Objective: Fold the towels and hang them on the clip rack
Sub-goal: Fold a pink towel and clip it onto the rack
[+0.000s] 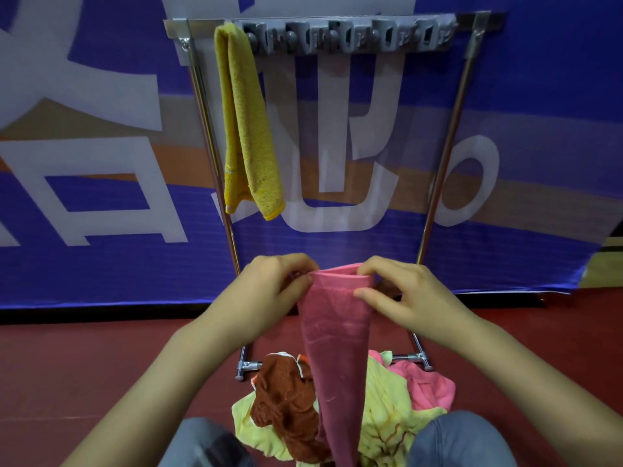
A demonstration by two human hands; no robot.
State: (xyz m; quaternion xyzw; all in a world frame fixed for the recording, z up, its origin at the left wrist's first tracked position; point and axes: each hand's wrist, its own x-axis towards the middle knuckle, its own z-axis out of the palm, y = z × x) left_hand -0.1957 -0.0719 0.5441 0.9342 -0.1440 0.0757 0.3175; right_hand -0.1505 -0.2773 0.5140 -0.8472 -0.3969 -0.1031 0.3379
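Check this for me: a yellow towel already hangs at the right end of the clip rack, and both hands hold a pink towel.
One detail is wrong. The head view shows the yellow towel hanging at the left end of the clip rack, not the right. The rest stands: the left hand and the right hand both hold the pink towel.

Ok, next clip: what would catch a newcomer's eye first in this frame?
Dead centre, the left hand and right hand pinch the top edge of a pink towel that hangs down between them. At the left end of the clip rack a yellow towel already hangs folded. A heap of crumpled towels lies below on the red floor.
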